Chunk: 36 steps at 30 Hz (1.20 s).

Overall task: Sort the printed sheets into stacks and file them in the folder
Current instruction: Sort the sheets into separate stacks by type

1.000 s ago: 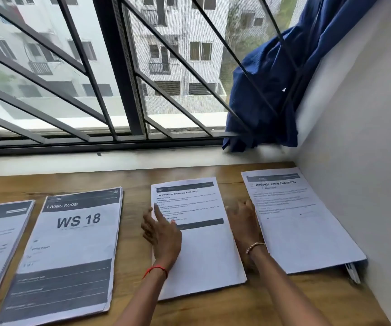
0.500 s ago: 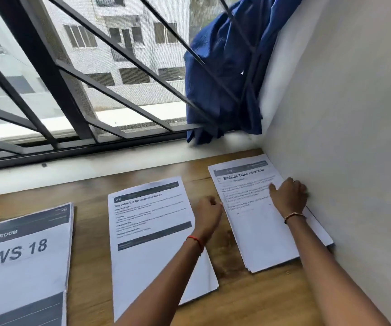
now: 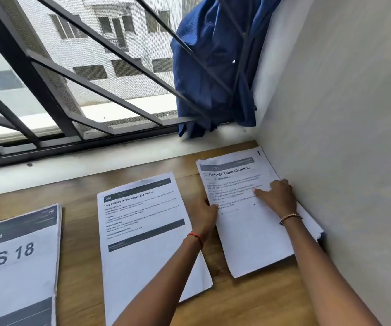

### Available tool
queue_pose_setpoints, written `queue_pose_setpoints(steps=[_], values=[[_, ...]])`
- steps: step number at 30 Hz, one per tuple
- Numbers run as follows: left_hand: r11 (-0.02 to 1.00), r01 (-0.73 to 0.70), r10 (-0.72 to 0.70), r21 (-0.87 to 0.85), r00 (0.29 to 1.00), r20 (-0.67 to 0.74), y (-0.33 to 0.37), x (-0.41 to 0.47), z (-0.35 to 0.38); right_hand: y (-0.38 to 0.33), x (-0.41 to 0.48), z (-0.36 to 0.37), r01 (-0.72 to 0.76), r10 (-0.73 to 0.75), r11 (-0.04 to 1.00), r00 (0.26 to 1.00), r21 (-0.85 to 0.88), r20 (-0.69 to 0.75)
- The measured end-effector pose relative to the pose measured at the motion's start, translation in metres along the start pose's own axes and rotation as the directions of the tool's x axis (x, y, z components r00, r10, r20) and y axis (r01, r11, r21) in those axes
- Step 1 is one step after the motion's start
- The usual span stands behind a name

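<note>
Three stacks of printed sheets lie on the wooden table (image 3: pixel 248 302). The "Bedside Table Cleaning" stack (image 3: pixel 248 234) sits at the right against the wall. My left hand (image 3: pixel 204 214) grips its left edge, fingers curled around the paper. My right hand (image 3: pixel 278 196) rests flat on the stack's right side, thumb spread over the text. The "Tray Delivery of Beverages and Snacks" stack (image 3: pixel 142 231) lies in the middle, partly under my left forearm. The "WS 18" stack (image 3: pixel 18 262) is at the left edge. I see no folder.
A pale wall (image 3: pixel 342 161) bounds the table on the right. A window with dark metal bars (image 3: pixel 91 90) runs along the back above a white sill (image 3: pixel 95 161). Blue cloth (image 3: pixel 213 67) hangs in the far right corner.
My view has turned right. Both hands left the middle stack and went to the right stack; the left hand now holds its left edge and the right hand lies on its right side.
</note>
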<state>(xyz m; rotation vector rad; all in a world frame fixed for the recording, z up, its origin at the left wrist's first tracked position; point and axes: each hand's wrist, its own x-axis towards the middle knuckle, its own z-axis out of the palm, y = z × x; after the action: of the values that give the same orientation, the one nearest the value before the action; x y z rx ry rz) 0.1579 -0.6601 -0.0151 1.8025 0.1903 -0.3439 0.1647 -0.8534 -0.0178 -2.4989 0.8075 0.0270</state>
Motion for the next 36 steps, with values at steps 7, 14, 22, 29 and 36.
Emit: queue_pose_setpoints(steps=[7,14,22,29,36], values=[[0.987,0.058,-0.031,0.150,0.983,-0.182,-0.015,0.006,-0.032,-0.005,-0.013,0.005,0.034,-0.032,0.995,0.999,-0.092,0.021],[0.983,0.036,0.013,0.180,0.965,-0.263,-0.013,0.001,-0.058,-0.025,-0.038,0.029,0.113,-0.113,0.993,0.994,-0.028,0.011],[0.993,-0.034,0.058,0.112,0.973,-0.221,-0.017,-0.011,-0.072,-0.037,-0.043,0.032,0.169,-0.178,0.983,0.977,0.075,0.120],[0.998,0.021,-0.004,0.065,0.968,-0.253,-0.025,-0.014,-0.080,-0.036,-0.039,0.029,0.185,-0.200,0.977,0.968,0.105,0.153],[0.999,0.046,-0.036,0.022,0.938,-0.345,-0.032,-0.016,-0.092,-0.032,-0.032,0.033,0.151,-0.158,0.972,0.987,0.178,0.026]])
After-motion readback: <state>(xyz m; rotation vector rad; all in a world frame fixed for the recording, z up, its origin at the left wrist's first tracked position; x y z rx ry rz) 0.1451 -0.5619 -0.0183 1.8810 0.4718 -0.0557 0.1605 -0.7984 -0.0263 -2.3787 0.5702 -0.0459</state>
